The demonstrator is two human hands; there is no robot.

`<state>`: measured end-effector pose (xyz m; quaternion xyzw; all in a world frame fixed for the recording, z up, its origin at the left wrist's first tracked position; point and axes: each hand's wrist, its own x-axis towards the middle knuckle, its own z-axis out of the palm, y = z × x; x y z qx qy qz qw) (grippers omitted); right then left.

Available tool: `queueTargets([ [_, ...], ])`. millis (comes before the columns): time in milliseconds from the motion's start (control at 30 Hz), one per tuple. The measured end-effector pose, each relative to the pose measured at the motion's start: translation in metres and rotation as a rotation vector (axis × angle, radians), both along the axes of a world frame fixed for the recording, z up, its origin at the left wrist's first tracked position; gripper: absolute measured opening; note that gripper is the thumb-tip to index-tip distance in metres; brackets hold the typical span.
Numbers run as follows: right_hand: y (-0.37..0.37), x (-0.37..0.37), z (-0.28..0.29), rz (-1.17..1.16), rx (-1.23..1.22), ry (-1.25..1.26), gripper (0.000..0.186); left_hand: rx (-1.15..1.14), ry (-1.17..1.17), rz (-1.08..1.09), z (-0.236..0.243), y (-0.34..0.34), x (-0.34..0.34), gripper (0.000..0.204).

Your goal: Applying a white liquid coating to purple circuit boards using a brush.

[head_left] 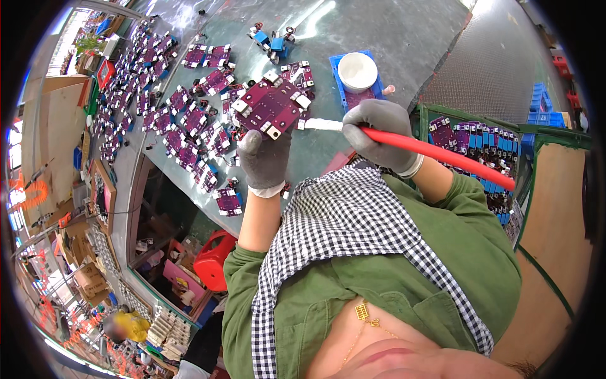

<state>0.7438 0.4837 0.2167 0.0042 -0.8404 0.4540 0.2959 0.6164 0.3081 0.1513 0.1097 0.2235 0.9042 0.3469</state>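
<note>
My left hand [264, 158], in a grey glove, grips a purple circuit board [272, 105] by its near edge. The board is tilted, with white blocks at its corners. In my gloved right hand [380, 134] is a long red-handled tool [454, 160], its handle running back past my right forearm. Its white tip [323, 125] points left and lies close to the board's right side; whether they touch, I cannot tell. Beyond my right hand, a white tub [357, 71] sits in a blue tray [341, 100].
Many purple boards with blue parts [192, 117] lie spread over the left side of the green table [404, 38]. A blue assembly [271, 43] stands farther back. At the right, a crate [424, 120] holds rows of boards. A red stool [214, 259] is below left.
</note>
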Motion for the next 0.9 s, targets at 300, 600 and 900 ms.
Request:
queueTargets([
  [300,-0.018,-0.024,0.002,0.159,-0.026,0.056,0.01,-0.065,-0.2,-0.004,-0.01,-0.007,0.003,0.057],
  [600,0.033,-0.003,-0.014,-0.212,-0.319,-0.198,0.008,-0.168,-0.107,0.139,-0.06,0.026,-0.2,0.025],
  [900,0.084,0.023,0.003,-0.369,0.226,-0.347,0.013,-0.533,-0.527,0.303,-0.157,0.109,-0.32,0.038],
])
